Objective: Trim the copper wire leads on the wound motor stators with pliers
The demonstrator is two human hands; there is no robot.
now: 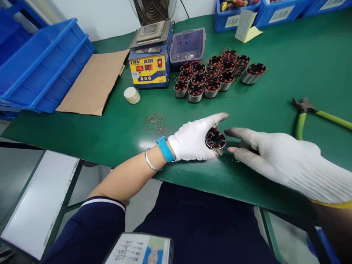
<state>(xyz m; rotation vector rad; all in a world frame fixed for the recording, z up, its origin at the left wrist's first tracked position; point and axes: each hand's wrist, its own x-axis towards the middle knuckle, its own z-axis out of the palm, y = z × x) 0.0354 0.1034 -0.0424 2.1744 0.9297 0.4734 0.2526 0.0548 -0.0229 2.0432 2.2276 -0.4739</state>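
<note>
Green mat under the stator; blue bins left.

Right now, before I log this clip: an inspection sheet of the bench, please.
Surface: green bench mat covering the table.
Job's things: wound stator gripped on edge; batch of stators standing behind it.
Clutter: copper wire scraps, white tape roll, cardboard sheet, green-handled cutters, purple tray.
Grippers: left hand gloved, shut on the stator; right hand gloved, open, fingertips beside it, contact unclear.
Cables: black cable behind the fan.
Surroundings: solder pot with lit display, blue bins, white wall.
</note>
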